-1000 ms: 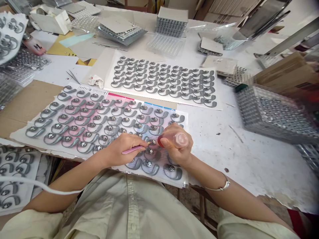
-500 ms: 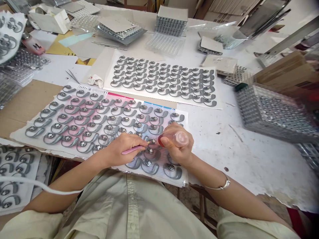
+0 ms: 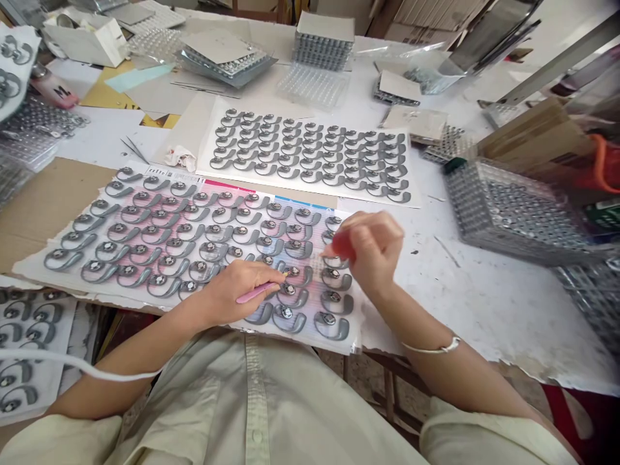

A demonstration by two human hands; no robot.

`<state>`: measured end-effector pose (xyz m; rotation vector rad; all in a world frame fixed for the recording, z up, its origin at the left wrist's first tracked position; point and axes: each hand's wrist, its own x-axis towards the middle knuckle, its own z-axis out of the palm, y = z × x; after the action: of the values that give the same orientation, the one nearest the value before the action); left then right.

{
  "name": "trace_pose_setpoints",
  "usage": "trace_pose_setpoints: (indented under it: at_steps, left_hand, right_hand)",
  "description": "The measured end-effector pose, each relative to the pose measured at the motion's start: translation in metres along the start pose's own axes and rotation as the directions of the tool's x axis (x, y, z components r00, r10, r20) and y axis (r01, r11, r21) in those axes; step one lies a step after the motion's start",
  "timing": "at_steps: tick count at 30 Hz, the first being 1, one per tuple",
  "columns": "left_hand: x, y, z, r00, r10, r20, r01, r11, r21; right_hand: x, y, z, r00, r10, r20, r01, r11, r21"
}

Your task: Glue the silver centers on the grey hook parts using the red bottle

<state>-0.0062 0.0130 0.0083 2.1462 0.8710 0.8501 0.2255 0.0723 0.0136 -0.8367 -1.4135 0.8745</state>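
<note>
My left hand (image 3: 237,290) grips a slim pink tool (image 3: 256,292), its fine tip touching or almost touching a grey ear-hook-shaped piece (image 3: 293,274). That piece is one of many with round metal centres, laid in rows on a printed paper sheet (image 3: 68,274). My right hand (image 3: 372,252) is curled around a small bottle with a red end (image 3: 340,245), raised over the sheet's right side. Its fingers and motion blur hide most of the bottle.
Another sheet of grey pieces (image 3: 310,155) lies farther back. Cardboard (image 3: 58,194) sits under the near sheet. A clear plastic tray of metal parts (image 3: 513,213) stands at right, with stacked trays (image 3: 322,42) at the back. A white cable (image 3: 82,365) crosses my left forearm.
My right hand has moved up and right with the bottle, away from the pieces near the left hand's tool. The left hand and pink tool stay nearly still, and the view has shifted slightly.
</note>
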Motion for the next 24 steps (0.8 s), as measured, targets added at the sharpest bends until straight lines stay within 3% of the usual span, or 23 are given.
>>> trace_pose_setpoints:
  at_steps: [3, 6, 11, 14, 19, 24]
  left_hand:
    - [-0.007, 0.002, 0.002, 0.994, -0.058, -0.095, 0.055, 0.998, -0.034]
    - [-0.017, 0.007, 0.004, 0.974, -0.111, -0.198, 0.095, 0.992, -0.085]
    - [-0.032, 0.019, 0.01, 0.983, 0.1, -0.156, -0.093, 0.994, 0.053]
    - [-0.035, 0.021, 0.016, 0.975, 0.187, -0.119, -0.166, 0.972, 0.168]
    - [-0.038, 0.02, 0.026, 0.958, 0.281, -0.049, -0.248, 0.905, 0.345]
    - [-0.037, 0.029, 0.03, 0.946, 0.321, 0.045, -0.292, 0.785, 0.546]
  right_hand:
    - [0.016, -0.012, -0.017, 0.943, 0.317, -0.102, -0.303, 0.944, 0.132]
    - [0.018, -0.023, -0.028, 0.903, 0.422, -0.077, -0.409, 0.901, 0.146]
    - [-0.008, -0.028, -0.009, 0.911, 0.399, 0.104, -0.409, 0.907, 0.104]
    - [-0.024, -0.024, 0.012, 0.939, 0.34, 0.053, -0.343, 0.936, 0.079]
    - [-0.036, -0.02, 0.03, 0.991, 0.125, 0.039, -0.12, 0.986, -0.117]
    - [-0.038, -0.016, 0.032, 0.989, 0.11, 0.098, -0.098, 0.987, -0.124]
